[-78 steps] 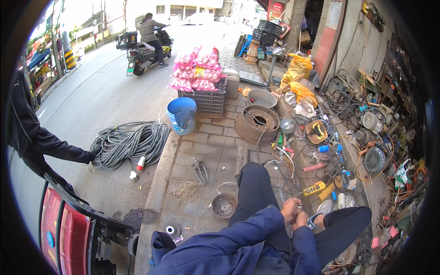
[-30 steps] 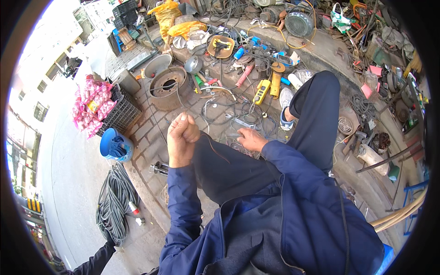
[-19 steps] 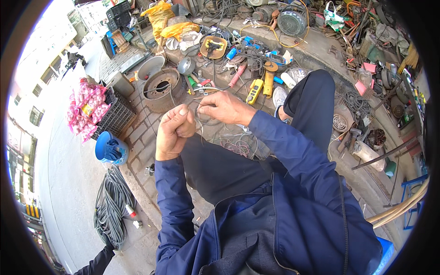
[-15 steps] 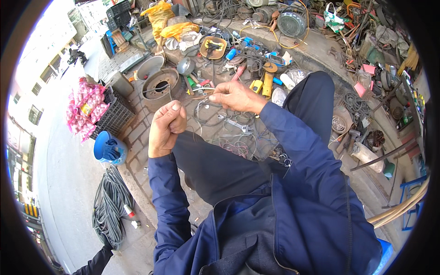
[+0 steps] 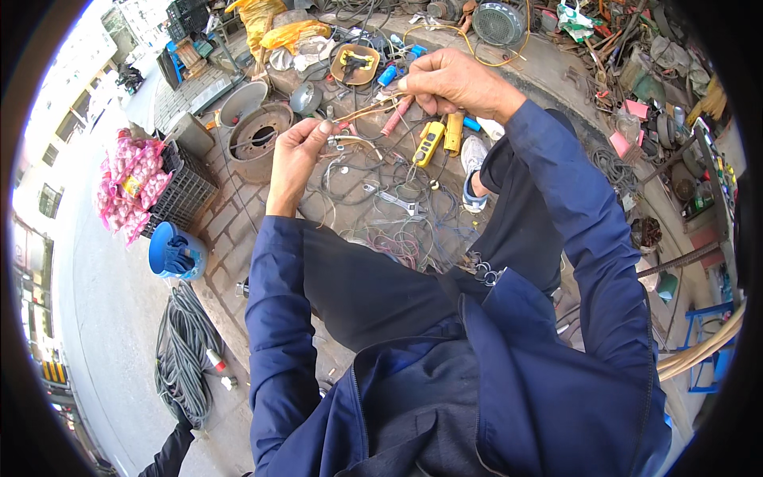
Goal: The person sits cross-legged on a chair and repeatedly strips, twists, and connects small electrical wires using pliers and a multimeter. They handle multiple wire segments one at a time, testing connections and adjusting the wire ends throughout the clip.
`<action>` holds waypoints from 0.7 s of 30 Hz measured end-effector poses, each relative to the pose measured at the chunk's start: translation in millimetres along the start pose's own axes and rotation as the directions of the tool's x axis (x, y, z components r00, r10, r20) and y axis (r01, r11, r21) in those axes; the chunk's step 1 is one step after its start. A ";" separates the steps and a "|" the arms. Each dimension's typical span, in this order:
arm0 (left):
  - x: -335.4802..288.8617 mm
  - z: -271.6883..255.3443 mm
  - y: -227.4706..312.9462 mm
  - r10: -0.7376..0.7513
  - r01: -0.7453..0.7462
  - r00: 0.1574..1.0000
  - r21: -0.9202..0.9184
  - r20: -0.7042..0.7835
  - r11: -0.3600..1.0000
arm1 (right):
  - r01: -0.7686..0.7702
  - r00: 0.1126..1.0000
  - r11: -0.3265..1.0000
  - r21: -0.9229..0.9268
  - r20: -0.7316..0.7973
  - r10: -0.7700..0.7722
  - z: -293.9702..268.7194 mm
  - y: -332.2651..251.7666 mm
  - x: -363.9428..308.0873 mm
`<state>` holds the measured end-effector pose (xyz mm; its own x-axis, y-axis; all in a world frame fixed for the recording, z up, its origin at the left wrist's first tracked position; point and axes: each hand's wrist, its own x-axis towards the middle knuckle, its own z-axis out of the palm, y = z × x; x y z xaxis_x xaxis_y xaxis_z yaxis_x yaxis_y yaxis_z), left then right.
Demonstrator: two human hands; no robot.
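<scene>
Brick paving (image 5: 236,208) strewn with tangled thin wires (image 5: 407,245) and an adjustable wrench (image 5: 395,200); thin copper-coloured wire (image 5: 367,110) spans the gap between both hands; left hand (image 5: 297,159): thumb and forefinger pinched on it; right hand (image 5: 465,86): fingertips clamped on its other side, near yellow pendant controller (image 5: 429,144)

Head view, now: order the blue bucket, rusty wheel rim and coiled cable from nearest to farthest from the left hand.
1. Rusty wheel rim: just left of the left hand.
2. Blue bucket: down and left.
3. Coiled cable: farther down, below the bucket in the picture.
</scene>
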<state>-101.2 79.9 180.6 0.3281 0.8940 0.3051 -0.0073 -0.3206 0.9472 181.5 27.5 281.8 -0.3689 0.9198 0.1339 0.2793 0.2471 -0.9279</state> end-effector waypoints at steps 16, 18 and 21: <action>46.1 -2.3 -169.4 -0.107 0.096 0.994 0.520 -0.009 0.849 | -0.010 0.667 0.990 0.143 -0.737 0.113 -266.2 8.3 13.3; 43.2 -14.7 -193.5 -0.354 0.345 0.930 0.548 -0.094 0.762 | -0.023 0.578 1.000 0.014 -0.815 0.025 -309.7 28.3 4.2; 47.0 -14.6 -210.3 -0.307 0.297 0.951 0.414 -0.044 0.861 | -0.061 0.453 0.980 -0.189 -0.880 -0.142 -356.6 72.1 -9.5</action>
<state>-98.0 193.9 -2.8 0.2722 0.9622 0.0039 0.4819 -0.1398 0.8650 521.3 145.3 337.7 0.5736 0.6499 0.4986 0.4641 0.2437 -0.8516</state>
